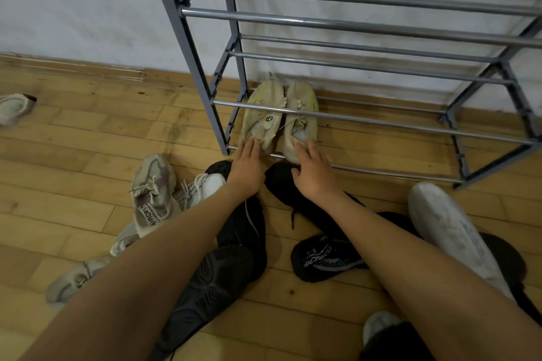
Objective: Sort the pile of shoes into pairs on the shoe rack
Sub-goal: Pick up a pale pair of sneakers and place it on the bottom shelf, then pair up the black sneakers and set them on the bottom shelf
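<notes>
Two beige shoes with yellow-green trim sit side by side on the bottom tier of the grey metal shoe rack (pixel 346 23), toes to the wall. The left beige shoe (pixel 262 114) has my left hand (pixel 247 168) at its heel, fingers flat and touching it. My right hand (pixel 315 173) rests its fingertips on the heel of the right beige shoe (pixel 302 120). Neither hand grips anything. Below my arms lies the pile: a grey-pink sneaker (pixel 152 193), a white knit sneaker (pixel 202 187), black shoes (pixel 223 272) and a black sandal (pixel 322 258).
A white shoe (pixel 448 231) lies sole-side at the right over another black shoe. A lone pale shoe (pixel 13 108) lies far left on the wooden floor. More grey shoes (pixel 76 278) lie at lower left. The rack's upper tiers hold nothing; a white wall stands behind.
</notes>
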A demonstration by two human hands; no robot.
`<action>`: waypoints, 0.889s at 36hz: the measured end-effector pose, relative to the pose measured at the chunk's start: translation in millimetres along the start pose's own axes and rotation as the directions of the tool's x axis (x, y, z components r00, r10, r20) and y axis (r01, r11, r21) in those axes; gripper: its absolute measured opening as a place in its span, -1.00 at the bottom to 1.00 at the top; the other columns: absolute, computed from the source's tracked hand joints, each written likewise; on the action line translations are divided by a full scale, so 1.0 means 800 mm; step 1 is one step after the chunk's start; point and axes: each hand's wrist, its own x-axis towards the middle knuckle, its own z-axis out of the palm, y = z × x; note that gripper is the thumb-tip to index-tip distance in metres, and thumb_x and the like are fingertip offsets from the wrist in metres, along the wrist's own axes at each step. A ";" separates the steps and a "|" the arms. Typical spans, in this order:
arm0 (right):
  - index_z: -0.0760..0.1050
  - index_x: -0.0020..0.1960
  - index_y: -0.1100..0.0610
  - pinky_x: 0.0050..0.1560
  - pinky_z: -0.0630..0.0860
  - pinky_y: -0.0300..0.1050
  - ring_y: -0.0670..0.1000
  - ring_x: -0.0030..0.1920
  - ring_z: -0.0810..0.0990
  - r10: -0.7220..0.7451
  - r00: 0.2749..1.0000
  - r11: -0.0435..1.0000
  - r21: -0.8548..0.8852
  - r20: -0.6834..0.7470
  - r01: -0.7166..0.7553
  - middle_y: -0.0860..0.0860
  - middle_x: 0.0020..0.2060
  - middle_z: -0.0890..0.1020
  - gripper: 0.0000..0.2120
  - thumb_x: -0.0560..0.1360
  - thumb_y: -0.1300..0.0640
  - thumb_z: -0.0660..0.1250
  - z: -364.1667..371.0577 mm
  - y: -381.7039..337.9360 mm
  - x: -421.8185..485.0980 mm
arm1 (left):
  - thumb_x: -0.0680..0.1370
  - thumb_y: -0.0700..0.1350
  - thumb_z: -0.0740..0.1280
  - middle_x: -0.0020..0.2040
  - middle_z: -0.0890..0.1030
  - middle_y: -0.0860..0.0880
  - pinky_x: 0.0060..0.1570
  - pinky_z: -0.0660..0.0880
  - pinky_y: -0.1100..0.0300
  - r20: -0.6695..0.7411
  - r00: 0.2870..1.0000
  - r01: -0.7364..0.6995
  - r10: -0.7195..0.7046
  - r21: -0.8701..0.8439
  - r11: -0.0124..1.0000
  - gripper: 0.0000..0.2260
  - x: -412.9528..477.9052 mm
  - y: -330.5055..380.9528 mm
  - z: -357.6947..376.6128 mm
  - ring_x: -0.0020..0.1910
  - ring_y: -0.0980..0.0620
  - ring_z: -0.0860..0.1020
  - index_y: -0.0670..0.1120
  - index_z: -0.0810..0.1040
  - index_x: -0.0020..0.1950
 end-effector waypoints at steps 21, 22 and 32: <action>0.21 0.45 0.12 0.36 0.28 0.04 0.18 0.39 0.26 0.081 0.988 0.937 -0.348 0.129 -0.031 0.15 0.38 0.30 -0.47 0.52 0.09 0.23 -0.091 0.124 -0.251 | 0.52 0.02 0.30 0.48 0.16 -0.12 0.42 0.23 -0.12 0.250 0.930 -0.285 0.268 0.032 0.958 -0.48 -0.170 0.131 0.068 0.47 -0.15 0.14 -0.03 0.26 0.44; 0.17 0.46 0.11 0.38 0.25 0.09 0.19 0.42 0.21 0.128 0.984 0.929 -0.362 0.127 -0.074 0.15 0.40 0.26 -0.44 0.52 0.09 0.25 -0.092 0.134 -0.261 | 0.52 0.03 0.30 0.48 0.16 -0.11 0.41 0.25 -0.12 0.265 0.925 -0.290 0.274 0.022 0.957 -0.48 -0.175 0.138 0.072 0.47 -0.14 0.15 -0.03 0.24 0.45; 0.19 0.39 0.08 0.33 0.29 0.26 0.22 0.43 0.17 0.471 0.874 0.874 -0.069 -0.121 -0.481 0.15 0.40 0.24 -0.44 0.48 -0.04 0.30 -0.082 0.217 -0.313 | 0.56 0.00 0.25 0.48 0.15 -0.19 0.38 0.24 -0.12 0.410 0.887 -0.237 0.212 0.012 0.971 -0.51 -0.201 0.191 0.125 0.44 -0.24 0.18 -0.09 0.24 0.45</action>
